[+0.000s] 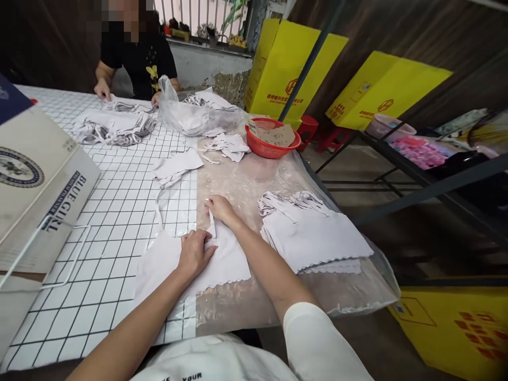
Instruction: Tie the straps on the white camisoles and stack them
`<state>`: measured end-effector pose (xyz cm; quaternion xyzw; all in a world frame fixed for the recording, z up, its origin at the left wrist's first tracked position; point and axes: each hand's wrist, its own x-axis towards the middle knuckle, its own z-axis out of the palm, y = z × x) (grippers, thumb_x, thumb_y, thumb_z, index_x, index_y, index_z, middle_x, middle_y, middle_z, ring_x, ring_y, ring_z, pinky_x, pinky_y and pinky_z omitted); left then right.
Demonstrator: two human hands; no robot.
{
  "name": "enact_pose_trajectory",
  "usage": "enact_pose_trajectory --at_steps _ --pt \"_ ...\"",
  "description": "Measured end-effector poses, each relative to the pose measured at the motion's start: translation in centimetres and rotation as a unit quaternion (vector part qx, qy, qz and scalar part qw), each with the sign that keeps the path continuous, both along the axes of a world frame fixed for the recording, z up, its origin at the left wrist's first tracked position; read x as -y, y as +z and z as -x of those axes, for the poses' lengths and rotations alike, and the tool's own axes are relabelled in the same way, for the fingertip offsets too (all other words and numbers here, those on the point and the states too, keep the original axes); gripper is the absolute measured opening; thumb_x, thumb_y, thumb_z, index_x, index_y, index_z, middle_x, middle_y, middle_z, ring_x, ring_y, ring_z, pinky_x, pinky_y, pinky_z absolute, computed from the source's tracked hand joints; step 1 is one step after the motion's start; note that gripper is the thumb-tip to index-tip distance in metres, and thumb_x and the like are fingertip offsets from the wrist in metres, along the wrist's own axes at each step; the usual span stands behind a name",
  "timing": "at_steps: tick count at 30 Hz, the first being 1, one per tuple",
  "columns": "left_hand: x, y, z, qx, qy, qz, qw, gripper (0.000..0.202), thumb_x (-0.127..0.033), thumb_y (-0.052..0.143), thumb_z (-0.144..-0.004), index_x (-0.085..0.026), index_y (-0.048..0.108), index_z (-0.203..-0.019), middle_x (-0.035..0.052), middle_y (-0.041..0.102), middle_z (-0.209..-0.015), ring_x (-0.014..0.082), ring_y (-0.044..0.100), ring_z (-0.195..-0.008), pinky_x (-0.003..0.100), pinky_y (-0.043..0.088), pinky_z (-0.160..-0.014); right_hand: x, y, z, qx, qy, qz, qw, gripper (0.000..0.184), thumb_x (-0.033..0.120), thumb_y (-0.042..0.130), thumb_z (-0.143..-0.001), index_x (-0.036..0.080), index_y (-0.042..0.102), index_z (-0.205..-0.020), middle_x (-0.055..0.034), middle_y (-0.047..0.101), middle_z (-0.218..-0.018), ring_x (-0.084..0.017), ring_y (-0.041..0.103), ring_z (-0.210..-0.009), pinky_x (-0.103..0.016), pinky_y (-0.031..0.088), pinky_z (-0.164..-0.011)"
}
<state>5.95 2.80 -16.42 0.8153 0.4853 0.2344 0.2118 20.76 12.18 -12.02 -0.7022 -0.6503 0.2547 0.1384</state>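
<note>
A white fabric piece (228,264) with a scalloped edge lies flat on the table in front of me. My left hand (194,254) rests on it, fingers curled and pressing the cloth down. My right hand (219,208) sits just beyond, pinching a narrow white strap (211,224) attached to the piece. To the right lies a stack of similar white pieces (313,235) with straps bunched at its far end, on a clear plastic sheet (254,182).
A red basket (270,145) with a cardboard tag, a clear bag of white pieces (194,116) and loose pieces (177,166) lie farther back. A person in black handles a pile (113,129) at the far end. A "Blue Girl" carton (35,180) stands left; yellow boxes (289,66) right.
</note>
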Motion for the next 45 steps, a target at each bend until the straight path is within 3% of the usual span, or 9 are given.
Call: enact_pose_trajectory --at_steps 7,12,18,24,28,33,38,40,45 --pt "2.3 -0.6 -1.2 -0.073 -0.150 -0.170 0.971 0.046 -0.039 0.047 -0.096 -0.017 0.049 -0.136 0.0165 0.048 -0.147 0.0339 0.039 -0.138 0.055 0.031 -0.110 -0.5 -0.7 0.2 0.095 -0.005 -0.012 0.995 0.035 0.043 0.046 -0.099 0.021 0.072 -0.098 -0.0115 0.073 -0.109 -0.022 0.066 -0.103 -0.030 0.042 -0.083" --pt "3.5 -2.0 -1.8 -0.126 -0.227 -0.123 0.958 0.062 -0.052 0.043 -0.096 -0.016 0.041 -0.146 0.0172 0.036 -0.156 0.0360 0.028 -0.147 0.057 0.027 -0.115 -0.4 -0.3 -0.1 0.129 -0.022 -0.022 0.991 0.032 0.044 0.055 -0.095 0.017 0.072 -0.103 -0.0162 0.072 -0.111 -0.025 0.065 -0.108 -0.033 0.040 -0.091" --pt "3.5 -0.2 -0.5 -0.078 -0.223 -0.076 0.969 0.053 -0.047 0.049 -0.095 -0.020 0.050 -0.140 0.0144 0.042 -0.154 0.0351 0.030 -0.146 0.057 0.033 -0.115 -1.0 1.2 1.5 0.113 -0.047 -0.057 0.991 0.032 0.034 0.045 -0.100 0.013 0.064 -0.114 -0.0204 0.066 -0.122 -0.026 0.061 -0.112 -0.036 0.040 -0.092" --pt "0.2 1.0 7.0 0.002 -0.102 -0.109 0.989 0.030 -0.025 0.043 -0.098 -0.017 0.064 -0.118 0.0158 0.060 -0.131 0.0296 0.051 -0.130 0.053 0.046 -0.106 -2.5 0.8 10.0 -0.009 0.085 0.028 0.996 0.026 0.043 0.063 -0.088 0.020 0.069 -0.076 -0.0040 0.071 -0.077 -0.017 0.064 -0.073 -0.025 0.042 -0.064" --pt "-2.1 0.4 11.2 -0.011 -0.095 -0.117 0.989 0.031 -0.023 0.041 -0.098 -0.013 0.064 -0.117 0.0166 0.061 -0.128 0.0269 0.056 -0.123 0.048 0.051 -0.102 -2.7 0.6 13.7 -0.064 0.116 0.068 0.989 0.017 0.027 0.067 -0.081 0.018 0.064 -0.068 -0.0010 0.064 -0.064 -0.015 0.056 -0.062 -0.024 0.038 -0.058" --pt "-2.7 -0.9 12.3 -0.007 -0.099 -0.098 0.990 0.032 -0.025 0.042 -0.098 -0.015 0.061 -0.122 0.0145 0.061 -0.128 0.0257 0.055 -0.123 0.048 0.049 -0.104 0.6 2.7 10.8 -0.168 0.235 0.067 0.955 0.014 0.028 0.061 -0.087 0.018 0.067 -0.079 0.0019 0.062 -0.073 -0.011 0.055 -0.066 -0.021 0.041 -0.061" --pt "-2.7 -1.5 12.4 0.010 -0.123 -0.095 0.988 0.032 -0.024 0.042 -0.098 -0.017 0.061 -0.124 0.0141 0.061 -0.131 0.0271 0.050 -0.131 0.051 0.045 -0.108 6.7 5.1 4.8 -0.221 0.476 0.072 0.848 0.025 0.018 0.063 -0.082 0.026 0.075 -0.101 -0.0031 0.063 -0.099 -0.014 0.059 -0.082 -0.025 0.047 -0.072" --pt "-2.6 -1.7 12.5 0.011 -0.103 -0.105 0.989 0.034 -0.024 0.042 -0.099 -0.018 0.058 -0.128 0.0132 0.058 -0.137 0.0274 0.046 -0.136 0.052 0.043 -0.110 7.9 4.9 3.8 -0.221 0.445 0.076 0.864 0.028 0.016 0.058 -0.084 0.026 0.074 -0.106 -0.0043 0.065 -0.100 -0.014 0.060 -0.081 -0.026 0.048 -0.073" --pt "-2.3 -1.8 12.5 0.002 -0.089 -0.112 0.990 0.036 -0.022 0.040 -0.099 -0.019 0.057 -0.131 0.0114 0.057 -0.139 0.0271 0.044 -0.139 0.053 0.042 -0.112 5.3 2.3 5.7 -0.230 0.161 0.058 0.958 0.025 0.033 0.047 -0.095 0.018 0.066 -0.093 -0.0015 0.063 -0.078 -0.013 0.057 -0.064 -0.027 0.047 -0.065"
